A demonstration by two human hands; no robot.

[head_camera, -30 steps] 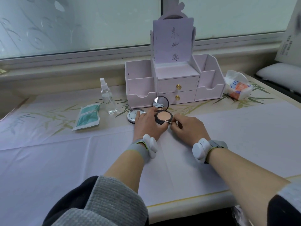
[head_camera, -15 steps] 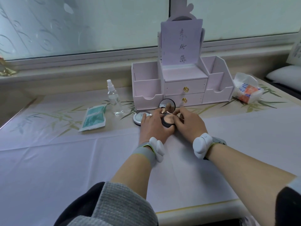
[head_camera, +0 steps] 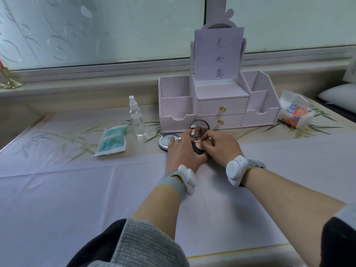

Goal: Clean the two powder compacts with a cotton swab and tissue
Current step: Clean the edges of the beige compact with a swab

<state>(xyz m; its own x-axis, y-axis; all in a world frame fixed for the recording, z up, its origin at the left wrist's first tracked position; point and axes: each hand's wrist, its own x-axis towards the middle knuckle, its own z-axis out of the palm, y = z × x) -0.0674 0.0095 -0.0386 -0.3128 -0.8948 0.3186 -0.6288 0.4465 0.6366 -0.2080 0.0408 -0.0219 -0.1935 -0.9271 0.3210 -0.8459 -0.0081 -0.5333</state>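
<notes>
Open compact (head_camera: 198, 147): left hand (head_camera: 183, 152) grips base, right hand (head_camera: 221, 148) pinches cotton swab (head_camera: 200, 140) over pan; swabbing underway. Closed compact (head_camera: 166, 141) just beside: judged pending. Tissue pack (head_camera: 294, 110), far right corner: untouched.

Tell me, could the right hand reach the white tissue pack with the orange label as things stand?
Probably yes: nothing stands between the right hand and the white tissue pack with the orange label, though its fingers pinch a thin cotton swab.

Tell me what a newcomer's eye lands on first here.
Mid-table, the left hand holds an open powder compact while the right hand pinches a cotton swab over its pan. Just behind stands a pale pink drawer organizer with a handwritten sheet propped on it.
</notes>
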